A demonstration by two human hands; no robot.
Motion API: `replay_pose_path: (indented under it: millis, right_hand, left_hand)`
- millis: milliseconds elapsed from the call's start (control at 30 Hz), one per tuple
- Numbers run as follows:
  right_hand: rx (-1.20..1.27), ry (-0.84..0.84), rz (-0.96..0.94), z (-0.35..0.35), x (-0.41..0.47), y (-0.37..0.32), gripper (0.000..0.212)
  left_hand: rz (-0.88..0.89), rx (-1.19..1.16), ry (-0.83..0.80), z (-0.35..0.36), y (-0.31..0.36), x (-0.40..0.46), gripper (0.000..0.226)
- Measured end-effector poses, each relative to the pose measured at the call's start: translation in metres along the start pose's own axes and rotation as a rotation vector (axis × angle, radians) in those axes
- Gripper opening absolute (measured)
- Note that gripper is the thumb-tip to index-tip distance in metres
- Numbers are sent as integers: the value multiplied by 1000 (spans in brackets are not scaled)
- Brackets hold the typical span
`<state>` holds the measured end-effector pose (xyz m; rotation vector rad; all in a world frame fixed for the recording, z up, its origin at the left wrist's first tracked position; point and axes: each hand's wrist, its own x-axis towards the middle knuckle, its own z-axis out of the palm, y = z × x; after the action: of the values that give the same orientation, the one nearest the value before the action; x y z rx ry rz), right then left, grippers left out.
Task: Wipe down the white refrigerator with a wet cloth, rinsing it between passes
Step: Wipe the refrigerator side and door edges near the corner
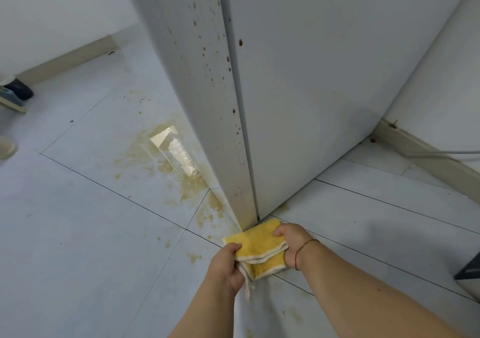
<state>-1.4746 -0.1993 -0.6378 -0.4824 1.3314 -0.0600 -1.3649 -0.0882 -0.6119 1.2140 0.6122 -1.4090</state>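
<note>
Clearly you are far from finished: your left hand (228, 259) and right hand (292, 244) each grip the folded yellow cloth (257, 250) low at the white refrigerator (298, 90) corner, brown spots (207, 59) and the floor puddle (166, 155) still uncleaned.

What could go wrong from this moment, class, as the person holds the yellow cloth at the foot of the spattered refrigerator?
1. The brownish puddle on the tiled floor beside the refrigerator could cause a slip.
2. The yellow cloth, held by the left hand and right hand low at the floor, may pick up floor dirt and smear it on the white panels.
3. Brown spots higher up might be missed.
</note>
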Motion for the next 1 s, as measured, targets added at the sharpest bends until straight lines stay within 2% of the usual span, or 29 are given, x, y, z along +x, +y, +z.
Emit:
replay_pose_path:
  millis: [67,167,233,300,367,500,633,733,800,900,1000]
  right_hand:
    - [104,-31,2,11,0,-5,38]
    - [335,-145,16,26,8,-11,66]
    - [456,-183,9,33,16,-12,76]
    - [543,-197,-1,38,22,-10,82]
    - [591,-199,-5,41,28,-8,84]
    - [649,-209,-16,39,27,-7,83]
    - [672,-209,-34,39,17,-11,80]
    - [680,-225,-24,36,3,-17,85]
    - [697,-262,-36,34,-12,-23,86]
    - [717,-336,-85,33,-46,-34,91]
    - [717,-371,-118,38,-86,-44,93]
  left_hand:
    - [-27,-81,-53,6,3,4,30]
    - [-39,-153,-69,11,7,14,38]
    - [-32,-196,-46,15,10,18,40]
    - [-16,-228,-44,18,13,21,54]
    - [22,-232,-53,20,17,23,69]
    - [86,-257,-18,26,17,22,74]
    - [98,-253,-9,36,16,9,67]
    - [101,-272,5,47,19,-9,63]
    - [102,-265,-2,51,24,-20,68]
    - [98,-269,-50,59,29,-52,59]
    - [97,-235,-78,62,41,-85,64]
